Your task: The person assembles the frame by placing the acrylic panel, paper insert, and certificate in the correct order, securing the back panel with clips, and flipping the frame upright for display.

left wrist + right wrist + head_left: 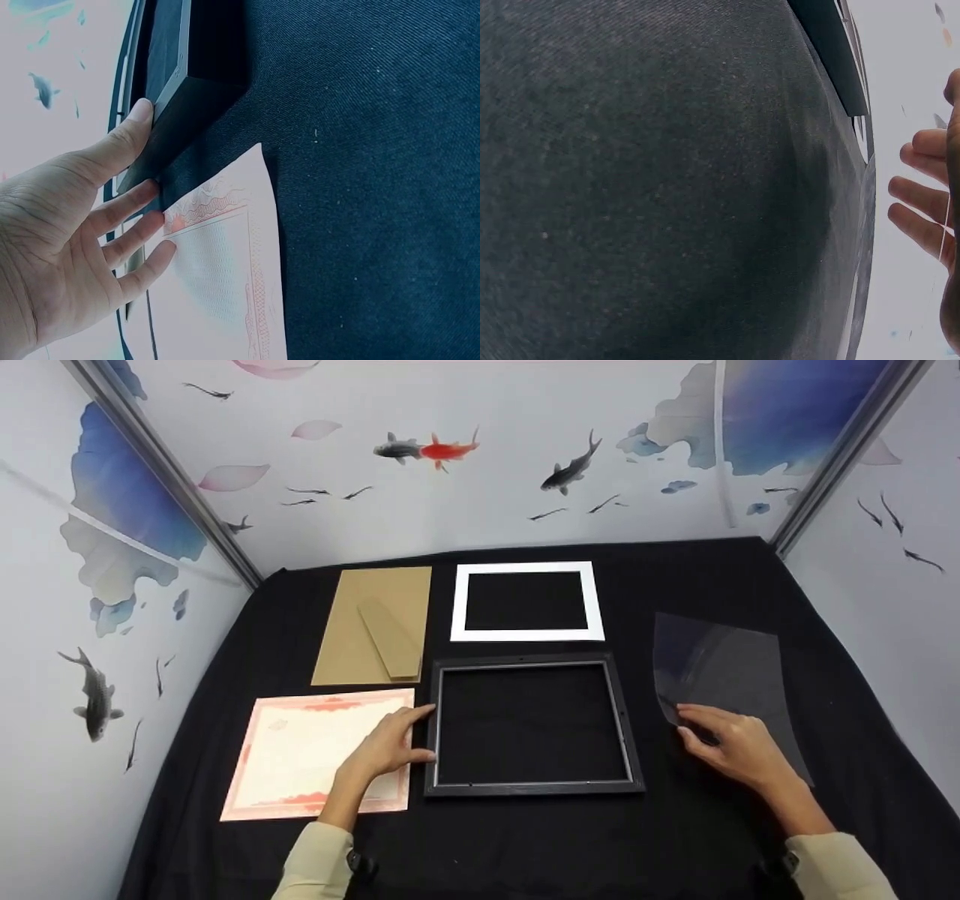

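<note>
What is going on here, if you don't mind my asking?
A person has both hands at work over a black cloth. The left hand touches the left side of a picture frame, while the right hand holds a clear sheet by its edge, right of the frame. A white border lies behind the frame, a brown board to the back left, and a red-edged paper to the left. None of these pieces is in the frame yet.

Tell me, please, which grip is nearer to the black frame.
Left. The left grip touches the left side of the black frame; the right grip is apart, beyond its right side, holding the clear sheet.
</note>
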`<state>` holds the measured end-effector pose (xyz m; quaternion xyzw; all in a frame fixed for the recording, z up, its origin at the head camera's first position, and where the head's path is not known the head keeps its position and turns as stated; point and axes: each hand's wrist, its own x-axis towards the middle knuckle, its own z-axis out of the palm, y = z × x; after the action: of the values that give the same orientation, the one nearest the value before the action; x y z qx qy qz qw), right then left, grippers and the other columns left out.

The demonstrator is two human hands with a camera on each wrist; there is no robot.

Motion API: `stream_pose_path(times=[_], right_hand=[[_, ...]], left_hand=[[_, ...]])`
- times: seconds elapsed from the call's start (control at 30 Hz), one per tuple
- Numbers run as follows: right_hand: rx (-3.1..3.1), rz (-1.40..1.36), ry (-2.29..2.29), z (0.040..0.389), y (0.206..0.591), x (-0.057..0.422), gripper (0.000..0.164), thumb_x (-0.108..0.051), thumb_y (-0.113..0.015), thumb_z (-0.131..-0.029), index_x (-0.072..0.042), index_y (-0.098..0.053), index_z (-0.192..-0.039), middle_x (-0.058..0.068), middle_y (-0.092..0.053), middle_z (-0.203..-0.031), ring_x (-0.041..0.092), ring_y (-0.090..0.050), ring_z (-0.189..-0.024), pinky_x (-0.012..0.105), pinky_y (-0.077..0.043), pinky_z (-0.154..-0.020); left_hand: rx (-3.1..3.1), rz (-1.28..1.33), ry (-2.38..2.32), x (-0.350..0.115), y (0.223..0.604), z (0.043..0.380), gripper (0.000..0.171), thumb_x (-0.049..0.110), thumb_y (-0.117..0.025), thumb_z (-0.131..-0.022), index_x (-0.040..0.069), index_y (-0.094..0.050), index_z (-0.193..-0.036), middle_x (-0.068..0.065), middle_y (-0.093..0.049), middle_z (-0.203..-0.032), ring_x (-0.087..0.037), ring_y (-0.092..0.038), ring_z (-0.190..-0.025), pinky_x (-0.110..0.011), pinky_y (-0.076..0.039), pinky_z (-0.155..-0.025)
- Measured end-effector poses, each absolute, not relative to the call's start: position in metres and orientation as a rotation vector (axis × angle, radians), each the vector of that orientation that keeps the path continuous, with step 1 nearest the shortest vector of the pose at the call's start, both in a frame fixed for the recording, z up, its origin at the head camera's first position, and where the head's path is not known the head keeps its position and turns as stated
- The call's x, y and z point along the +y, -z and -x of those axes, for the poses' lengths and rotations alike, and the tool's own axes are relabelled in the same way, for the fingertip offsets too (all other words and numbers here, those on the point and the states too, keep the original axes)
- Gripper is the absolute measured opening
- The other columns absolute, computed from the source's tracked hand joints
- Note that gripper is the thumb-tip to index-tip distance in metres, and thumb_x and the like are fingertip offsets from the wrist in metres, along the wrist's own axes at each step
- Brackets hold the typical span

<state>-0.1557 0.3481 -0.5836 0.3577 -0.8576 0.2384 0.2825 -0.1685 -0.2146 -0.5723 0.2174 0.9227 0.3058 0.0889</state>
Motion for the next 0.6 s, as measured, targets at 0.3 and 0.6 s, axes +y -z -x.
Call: stream_pose_path(times=[0.3, 0.6], right_hand=[[-2.223, -0.944, -0.554, 0.164, 0.568, 0.347, 0.046, -0.038, -0.053, -0.104, 0.001, -0.078, -0.105, 0.013, -0.074, -0.106, 0.027, -0.073, -0.075, 0.042, -0.055, -0.055], [-2.161, -0.926, -0.569, 0.173, 0.542, 0.348, 0.043, -0.033, -0.055, -0.104, 0.002, -0.078, -0.099, 0.015, -0.075, -0.101, 0.027, -0.072, -0.071, 0.040, -0.055, -0.054]], left_hand=[[2.733, -0.590, -0.889, -0.214, 0.569, 0.169, 0.081, 0.030, -0.087, -0.083, 0.005, -0.049, -0.150, -0.019, -0.054, -0.140, -0.039, -0.050, -0.124, -0.053, -0.035, -0.108], [2.721, -0.584, -0.905, -0.214, 0.570, 0.168, 0.080, 0.030, -0.086, -0.083, 0.005, -0.049, -0.150, -0.020, -0.053, -0.142, -0.040, -0.049, -0.126, -0.053, -0.035, -0.109]])
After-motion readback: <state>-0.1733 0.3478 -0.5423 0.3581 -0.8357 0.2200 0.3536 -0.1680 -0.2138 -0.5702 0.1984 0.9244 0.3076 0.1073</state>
